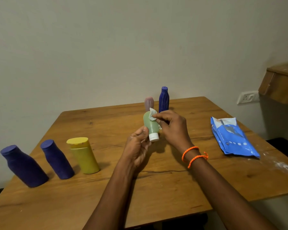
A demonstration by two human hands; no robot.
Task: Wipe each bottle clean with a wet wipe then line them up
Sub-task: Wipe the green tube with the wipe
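A wooden table [156,188] fills the lower view, set against a plain wall [106,47], with a wooden shelf [279,83] and a white wall socket [247,97] at the right. On the table's right side lies a blue wet-wipe pack [233,138], flat and well apart from the bottles. Along the left stand three bottles in a row: a large dark blue bottle [25,166] at the far left, a smaller dark blue bottle [57,160] beside it, and a yellow bottle [84,156] with a flat oval cap next along. Near the far edge, behind the hands, a tall blue bottle [163,99] stands upright with a pink bottle [149,102] just beside it on its left. Above the middle of the table the left hand [137,146] grips a small green bottle [150,124] near its white cap [153,136], fingers curled around the lower end, cap pointing down toward the person. The right hand [171,128], with orange cord bracelets [194,156] at the wrist, pinches a crumpled white wet wipe [152,116] against the green bottle's upper side.
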